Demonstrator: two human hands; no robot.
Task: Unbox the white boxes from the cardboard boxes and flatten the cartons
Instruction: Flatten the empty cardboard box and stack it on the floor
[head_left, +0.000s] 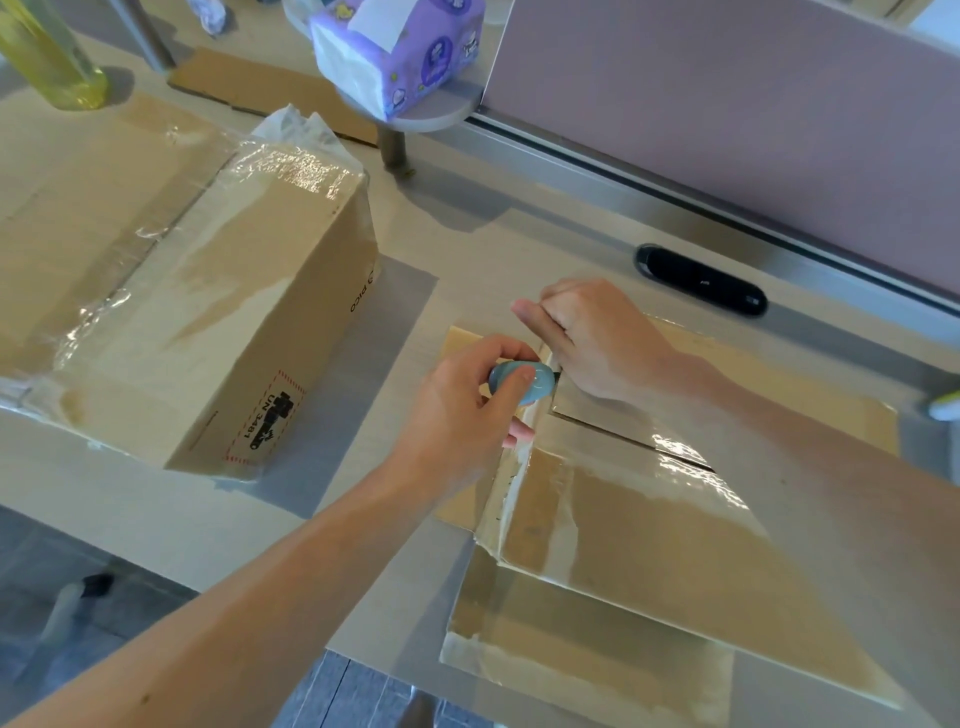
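Carton, brown cardboard, flat-topped, banded in glossy clear tape (649, 519): lies on the pale table (467, 234) at my right front, flaps down, no white boxes in view. Left hand (457, 415): fingers (498, 353) curled round a small pale-blue rounded cutter (524, 382), its tip set at the taped edge on the carton's left end. Right hand (592, 338): rests on the carton top just beside the cutter, steadying it. The thumb is out and the other fingers are hidden, so I cannot tell whether they lie flat or hook the edge. Second carton, brown cardboard, taped, red-bordered UN 3481 label (208, 312): on the table well apart at my left, sealed. Step in hand, as I judge it: slitting the tape on the first carton; unboxing and flattening not yet done. Next move calls for a shallow draw along the seam, sparing the contents, right hand kept off the blade's line.
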